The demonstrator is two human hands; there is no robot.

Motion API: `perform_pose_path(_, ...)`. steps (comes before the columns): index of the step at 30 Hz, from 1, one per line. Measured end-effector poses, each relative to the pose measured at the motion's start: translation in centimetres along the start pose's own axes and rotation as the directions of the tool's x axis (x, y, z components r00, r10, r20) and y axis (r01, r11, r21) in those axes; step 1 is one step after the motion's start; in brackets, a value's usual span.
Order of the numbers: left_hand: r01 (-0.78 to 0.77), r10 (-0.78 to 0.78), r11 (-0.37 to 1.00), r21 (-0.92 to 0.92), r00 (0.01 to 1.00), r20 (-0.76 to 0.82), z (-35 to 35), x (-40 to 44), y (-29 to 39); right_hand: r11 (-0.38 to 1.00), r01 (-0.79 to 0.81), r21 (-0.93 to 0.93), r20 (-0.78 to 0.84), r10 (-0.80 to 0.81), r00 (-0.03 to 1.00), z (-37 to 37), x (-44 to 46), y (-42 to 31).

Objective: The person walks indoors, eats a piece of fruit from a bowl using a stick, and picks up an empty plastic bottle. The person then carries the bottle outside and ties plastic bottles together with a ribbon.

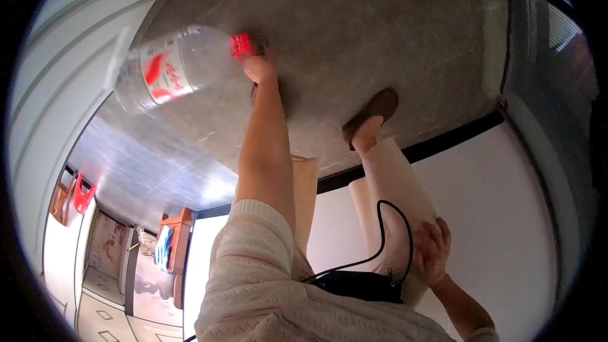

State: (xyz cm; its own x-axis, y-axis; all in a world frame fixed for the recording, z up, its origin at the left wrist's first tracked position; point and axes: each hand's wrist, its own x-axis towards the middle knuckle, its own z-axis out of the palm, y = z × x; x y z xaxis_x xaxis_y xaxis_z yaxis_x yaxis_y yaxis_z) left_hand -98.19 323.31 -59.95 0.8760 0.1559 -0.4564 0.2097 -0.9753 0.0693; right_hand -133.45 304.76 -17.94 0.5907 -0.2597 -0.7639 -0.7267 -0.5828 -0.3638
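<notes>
A large clear plastic bottle (pixel 168 71) with a red and white label and a red cap (pixel 240 47) is in the upper left of the head view. It tilts nearly sideways above the grey floor, its cap end towards me. My left hand (pixel 259 65) is at the cap end, its fingers closed around the neck area, slightly blurred. On the right, my right hand (pixel 434 250) lies on my pale trouser leg (pixel 399 183) near the thigh, fingers bent and a little apart, holding nothing visible.
Grey floor (pixel 354 19) surrounds my brown shoes (pixel 372 114). White panelling (pixel 69 31) runs along the left. A red stool (pixel 83 194) and wooden furniture (pixel 180 240) stand at the lower left. A black cable (pixel 382 228) loops over my lap. Dark glass is at the right.
</notes>
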Motion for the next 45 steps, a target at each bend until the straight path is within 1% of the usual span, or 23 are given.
perform_pose_path(4,0.065,-0.066,0.998,0.005,0.997,0.039,0.4,1.1,0.1,1.000,-0.007,-0.003,-0.008,0.007,1.000,-0.5,0.3,-0.8)
perform_pose_path(7,-0.082,0.057,0.978,0.193,0.990,0.131,-0.1,1.2,1.6,0.998,-0.015,0.056,0.014,0.015,1.000,-1.0,0.0,-0.2)
perform_pose_path(10,-0.126,0.124,0.992,-0.002,0.973,0.195,-3.5,0.1,2.5,1.000,0.019,0.011,0.037,-0.020,0.999,-0.6,-0.6,0.2)
perform_pose_path(13,-0.029,0.031,0.999,-0.018,0.990,0.140,-7.0,0.1,3.0,1.000,-0.017,0.015,0.046,0.016,0.999,-1.6,-0.2,-1.3)
perform_pose_path(14,0.116,-0.045,0.951,-0.287,0.969,0.244,-7.8,0.3,1.9,1.000,0.005,0.025,0.004,-0.005,1.000,-1.2,-0.5,-1.0)
perform_pose_path(15,0.272,-0.081,0.813,-0.515,0.928,0.363,-8.7,0.4,0.7,1.000,0.004,0.019,-0.003,-0.004,1.000,-1.0,-0.5,-1.0)
perform_pose_path(17,0.138,0.076,0.775,-0.617,0.948,0.308,-13.1,-1.3,0.3,1.000,0.012,0.010,-0.023,-0.011,1.000,-1.3,-0.5,-1.2)
perform_pose_path(19,0.150,0.002,0.846,-0.511,0.959,0.285,-17.2,-2.6,-0.1,1.000,0.007,0.020,-0.045,-0.006,0.999,-0.9,-0.3,-0.7)
perform_pose_path(23,0.163,-0.008,0.843,-0.513,0.956,0.292,-27.7,-6.7,-1.1,0.998,-0.049,0.024,-0.016,0.050,0.999,1.2,0.5,-0.5)
perform_pose_path(24,0.184,-0.001,0.796,-0.576,0.953,0.303,-30.4,-8.1,-1.0,0.998,-0.064,0.026,-0.004,0.064,0.998,1.2,0.9,-0.4)
perform_pose_path(25,0.204,0.008,0.746,-0.634,0.949,0.314,-33.6,-9.9,-1.0,0.996,-0.081,0.032,0.024,0.080,0.996,0.4,0.8,-0.8)
perform_pose_path(27,0.267,-0.046,0.778,-0.568,0.927,0.372,-37.4,-10.8,-2.9,0.992,-0.113,0.053,0.092,0.108,0.990,-1.9,1.3,-1.5)
perform_pose_path(29,0.277,-0.006,0.742,-0.610,0.914,0.407,-42.0,-13.4,-2.4,0.978,-0.092,0.185,0.085,0.078,0.993,-6.5,1.9,-1.7)
perform_pose_path(30,0.247,0.007,0.760,-0.601,0.922,0.388,-43.9,-14.9,-1.6,0.966,-0.080,0.245,0.082,0.062,0.995,-9.3,2.7,-1.3)
perform_pose_path(32,0.185,0.041,0.792,-0.582,0.935,0.353,-46.3,-17.5,1.4,0.979,0.003,0.205,-0.169,0.033,0.985,-20.9,1.3,-3.1)
perform_pose_path(33,0.094,0.138,0.800,-0.593,0.933,0.333,-46.9,-18.4,3.0,0.971,0.094,0.221,-0.283,-0.029,0.959,-24.5,1.4,-1.9)
perform_pose_path(34,0.002,0.232,0.798,-0.603,0.922,0.310,-47.2,-19.5,4.9,0.967,0.016,0.253,-0.223,0.042,0.974,-30.8,0.1,-2.8)
perform_pose_path(35,-0.085,0.321,0.787,-0.611,0.903,0.287,-46.9,-20.5,6.8,0.993,0.070,0.092,-0.349,-0.033,0.937,-34.4,0.5,-1.6)
perform_pose_path(36,-0.258,0.424,0.811,-0.525,0.878,0.223,-46.1,-21.1,8.7,0.985,0.138,0.100,-0.450,-0.079,0.890,-37.8,0.6,-0.5)
perform_pose_path(38,-0.568,0.623,0.765,-0.305,0.773,0.123,-43.9,-21.8,14.1,0.966,0.193,-0.170,-0.642,-0.257,0.722,-45.2,0.3,0.8)
perform_pose_path(40,-0.703,0.737,0.675,-0.224,0.660,0.146,-46.9,-27.5,21.8,0.943,0.204,-0.262,-0.664,-0.330,0.671,-51.9,0.5,2.5)
perform_pose_path(42,-0.792,0.804,0.588,-0.161,0.554,0.216,-46.4,-29.5,27.5,0.987,0.080,-0.141,-0.676,-0.155,0.721,-58.3,-0.5,3.3)
perform_pose_path(45,-0.891,0.866,0.428,-0.149,0.357,0.351,-46.3,-31.7,35.8,0.991,0.112,-0.068,-0.778,-0.123,0.616,-64.5,-0.3,7.9)
